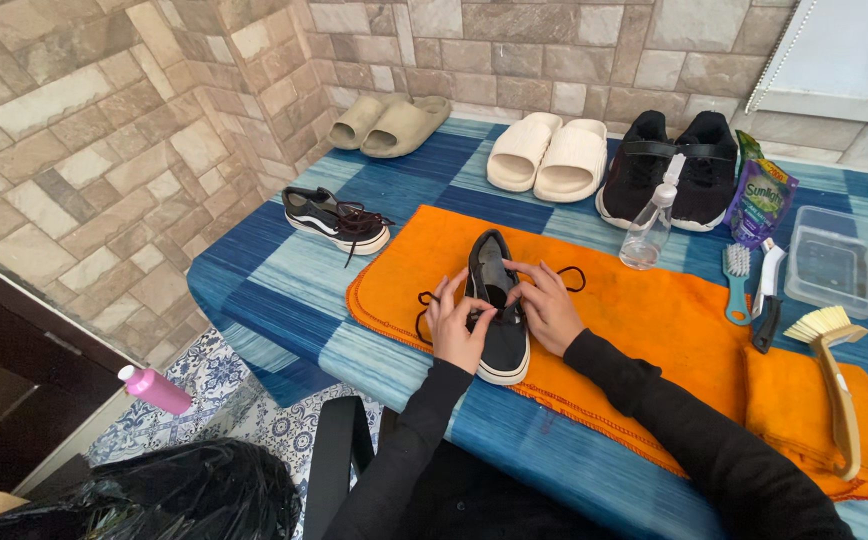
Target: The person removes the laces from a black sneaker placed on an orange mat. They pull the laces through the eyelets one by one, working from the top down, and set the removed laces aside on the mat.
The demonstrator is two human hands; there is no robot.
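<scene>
A black sneaker (499,340) with a white sole lies on an orange cloth (644,310), toe toward me. My left hand (457,325) rests against its left side and pinches the black lace over the eyelets. My right hand (546,305) is on the shoe's right side, fingers also on the lace at the tongue. Loose lace ends trail on the cloth to both sides. Both arms wear black sleeves.
The matching sneaker (336,220) sits at the left of the blue checked table (284,300). Behind are beige slides (394,122), cream slides (546,152), black trainers (670,168), a spray bottle (648,226), a pouch (761,200). Brushes (834,380), a clear tub (842,262) lie right.
</scene>
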